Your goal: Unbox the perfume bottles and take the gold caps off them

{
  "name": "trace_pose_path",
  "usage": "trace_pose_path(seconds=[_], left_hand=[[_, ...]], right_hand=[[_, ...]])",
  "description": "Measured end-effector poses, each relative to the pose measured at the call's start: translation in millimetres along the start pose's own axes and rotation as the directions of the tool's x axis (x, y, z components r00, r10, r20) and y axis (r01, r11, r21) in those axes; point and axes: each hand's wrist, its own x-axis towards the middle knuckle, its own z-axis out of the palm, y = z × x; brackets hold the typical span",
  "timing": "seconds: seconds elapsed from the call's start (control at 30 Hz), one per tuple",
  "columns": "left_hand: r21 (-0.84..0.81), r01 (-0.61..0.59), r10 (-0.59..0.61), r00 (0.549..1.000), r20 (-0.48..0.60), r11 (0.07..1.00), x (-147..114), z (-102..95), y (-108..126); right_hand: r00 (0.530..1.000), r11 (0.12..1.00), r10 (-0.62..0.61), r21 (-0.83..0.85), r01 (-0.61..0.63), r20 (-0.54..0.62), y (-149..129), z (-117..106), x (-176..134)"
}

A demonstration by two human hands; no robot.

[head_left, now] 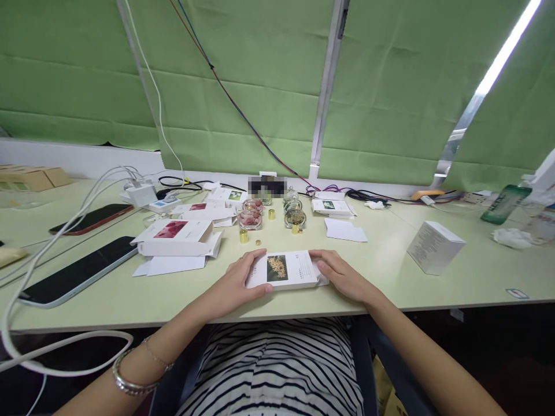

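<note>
A flat white box (299, 268) with a picture of pale yellow flowers lies in front of me near the table's edge. My left hand (236, 286) grips its left end, thumb along the near side and fingers over the far side. At the other end, my right hand (347, 278) closes round the box, its fingertips by the end flap. Beyond the box stand round glass bottles, one with pink contents (250, 218) and another with dark, mottled contents (295, 217). Small gold caps (244, 236) sit close to them.
White boxes with a red flower picture (177, 231) are stacked at left, beside a phone (82, 271) and white cables (56, 242). A white box (436, 247) stands at right, with a green bottle (505, 204) beyond. Folded white paper (346, 230) lies behind my right hand.
</note>
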Motion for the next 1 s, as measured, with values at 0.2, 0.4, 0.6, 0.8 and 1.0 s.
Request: trace_pose_path(seconds=[0.2, 0.4, 0.6, 0.8, 1.0], left_hand=[[-0.004, 0.01, -0.01, 1.0, -0.01, 1.0, -0.2, -1.5, 3.0], [0.015, -0.014, 0.014, 1.0, -0.002, 1.0, -0.5, -2.0, 3.9], [0.038, -0.001, 0.001, 1.0, -0.006, 0.999, -1.5, -3.2, 6.7], [0.044, -0.013, 0.013, 1.0, -0.002, 0.999, -2.2, -2.5, 5.3], [0.03, 0.002, -0.002, 1.0, -0.006, 1.0, -2.0, -2.0, 3.8]], right_hand=[[0.995, 0.999, -0.041, -0.001, 0.041, 0.096, -0.6, -4.3, -1.7], [0.987, 0.993, -0.037, 0.115, 0.019, 0.159, 5.7, -7.5, -2.5], [0.995, 0.952, 0.03, 0.301, -0.058, 0.097, 11.1, -3.1, 1.9], [0.998, 0.932, -0.016, 0.363, -0.008, 0.064, 9.6, -1.3, 1.9], [0.994, 0.927, -0.074, 0.372, 0.042, 0.074, 7.3, -2.0, 0.8]])
